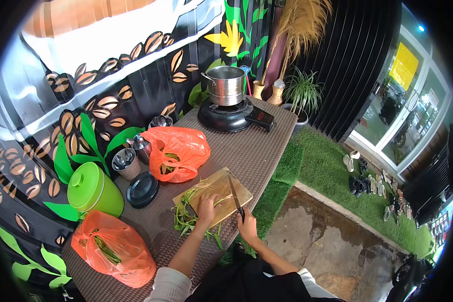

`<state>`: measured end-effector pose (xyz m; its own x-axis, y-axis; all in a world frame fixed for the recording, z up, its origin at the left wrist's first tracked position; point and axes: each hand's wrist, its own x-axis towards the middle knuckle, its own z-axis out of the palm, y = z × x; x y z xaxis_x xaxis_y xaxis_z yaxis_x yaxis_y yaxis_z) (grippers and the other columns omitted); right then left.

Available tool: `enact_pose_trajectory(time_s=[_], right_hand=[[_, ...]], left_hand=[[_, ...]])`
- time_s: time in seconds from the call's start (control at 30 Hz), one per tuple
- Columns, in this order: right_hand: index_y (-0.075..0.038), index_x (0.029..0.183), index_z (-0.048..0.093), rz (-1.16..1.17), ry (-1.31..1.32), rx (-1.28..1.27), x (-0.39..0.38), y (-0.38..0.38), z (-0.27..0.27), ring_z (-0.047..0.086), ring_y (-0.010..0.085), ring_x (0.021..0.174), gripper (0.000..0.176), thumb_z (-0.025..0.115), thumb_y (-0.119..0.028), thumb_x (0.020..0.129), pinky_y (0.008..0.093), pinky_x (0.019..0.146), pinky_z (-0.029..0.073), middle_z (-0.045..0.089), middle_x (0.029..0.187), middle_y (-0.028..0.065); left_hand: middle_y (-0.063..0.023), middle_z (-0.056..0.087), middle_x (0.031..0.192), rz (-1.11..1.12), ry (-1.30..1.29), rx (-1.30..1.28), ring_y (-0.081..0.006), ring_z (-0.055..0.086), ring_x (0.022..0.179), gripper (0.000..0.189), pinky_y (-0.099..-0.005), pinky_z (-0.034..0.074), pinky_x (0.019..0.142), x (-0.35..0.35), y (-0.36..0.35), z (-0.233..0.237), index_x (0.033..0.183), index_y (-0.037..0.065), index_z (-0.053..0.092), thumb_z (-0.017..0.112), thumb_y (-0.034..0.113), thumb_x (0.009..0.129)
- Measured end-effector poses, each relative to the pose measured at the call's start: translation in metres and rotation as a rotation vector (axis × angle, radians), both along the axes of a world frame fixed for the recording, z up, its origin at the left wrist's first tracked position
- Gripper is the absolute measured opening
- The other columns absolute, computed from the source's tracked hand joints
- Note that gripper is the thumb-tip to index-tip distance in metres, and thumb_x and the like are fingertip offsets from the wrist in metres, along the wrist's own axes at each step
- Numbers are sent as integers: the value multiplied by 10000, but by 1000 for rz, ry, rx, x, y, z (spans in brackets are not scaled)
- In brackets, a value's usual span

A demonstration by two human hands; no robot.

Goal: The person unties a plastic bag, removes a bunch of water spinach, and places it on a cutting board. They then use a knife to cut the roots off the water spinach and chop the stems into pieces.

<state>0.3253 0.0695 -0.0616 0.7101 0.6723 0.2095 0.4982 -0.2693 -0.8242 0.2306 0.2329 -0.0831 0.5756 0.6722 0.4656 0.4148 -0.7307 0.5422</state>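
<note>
The bunch of long green leafy stems [183, 219] lies across the near-left end of the rectangular pale wooden chopping board [214, 183]. The left hand [206, 209] curls over the stems and pins them to the wood. At its 3 o'clock, the right hand [247, 226] is clenched around the black handle of a dark-bladed kitchen knife [234, 194], whose blade rests on the board. At the board's 11 o'clock is a crumpled orange plastic bag [178, 151], at 9 o'clock a round black lid [142, 190], and at 12 o'clock a steel pot [226, 84] on a black single-burner stove [226, 117].
</note>
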Motion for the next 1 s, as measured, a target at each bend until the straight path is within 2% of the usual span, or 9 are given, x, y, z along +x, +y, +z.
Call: enact_pose_trajectory(time_s=[0.1, 0.13, 0.2, 0.43, 0.5, 0.6, 0.73, 0.8, 1.0], right_hand=[[2, 1131, 487, 126, -17, -39, -3, -3, -1, 602, 470, 779, 283, 539, -109, 876, 527, 681, 490, 615, 863, 287], [13, 1117, 509, 149, -17, -89, -5, -4, -2, 602, 460, 814, 278, 554, -98, 866, 505, 710, 491, 614, 885, 285], [25, 1102, 530, 176, -14, -139, -8, -5, -4, 602, 450, 848, 273, 568, -87, 857, 482, 740, 492, 613, 906, 283], [10, 1122, 506, 107, -41, -94, -2, -12, 11, 600, 453, 827, 276, 554, -97, 873, 496, 705, 495, 602, 939, 273], [-1, 1125, 497, 80, -38, -49, -4, -17, 23, 602, 453, 814, 268, 540, -114, 886, 505, 686, 502, 595, 967, 276], [14, 1133, 495, 85, -69, 84, -6, -23, 26, 592, 447, 824, 289, 562, -81, 869, 479, 703, 468, 592, 910, 246], [20, 1117, 539, 170, -90, -97, -6, -31, 8, 601, 434, 839, 295, 581, -109, 855, 464, 729, 486, 608, 922, 249], [20, 1103, 558, 165, -82, -128, -7, -35, 2, 604, 430, 846, 293, 586, -125, 850, 462, 737, 492, 614, 928, 249], [4, 1066, 588, 111, -72, -169, -6, -43, 8, 614, 417, 844, 275, 581, -155, 842, 467, 739, 501, 628, 931, 235]], left_hand=[[-92, 622, 868, 160, 86, 20, -281, 549, 944, 149, -417, 401, 876, -15, -10, 13, 872, 89, 662, 679, 103, 724], [-92, 622, 868, 159, 88, 19, -281, 549, 944, 149, -417, 401, 876, -16, -7, -1, 872, 89, 662, 679, 103, 724], [-70, 606, 831, 34, 37, -232, -265, 541, 911, 139, -414, 391, 831, -18, -1, -15, 846, 92, 654, 681, 117, 712], [-58, 613, 854, 15, 62, -149, -273, 544, 918, 91, -411, 395, 799, -5, -6, -11, 826, 91, 646, 665, 95, 737], [-76, 630, 919, -116, 22, -163, -293, 545, 948, 83, -410, 406, 832, -3, -3, -11, 818, 75, 637, 667, 85, 741], [-111, 629, 1031, -126, 2, -122, -314, 535, 1000, 139, -409, 401, 902, 1, -4, -15, 877, 63, 655, 678, 87, 742], [-125, 578, 1182, -90, -16, -136, -336, 484, 1091, 251, -409, 379, 964, 3, -4, -13, 972, 61, 671, 708, 122, 732], [-115, 476, 1313, 18, 126, -183, -356, 397, 1175, 372, -455, 338, 1001, 3, -2, -10, 1069, 63, 665, 736, 177, 722], [-96, 380, 1385, -67, 216, -294, -376, 315, 1231, 465, -514, 280, 1029, 2, 11, -9, 1148, 103, 645, 758, 230, 715]])
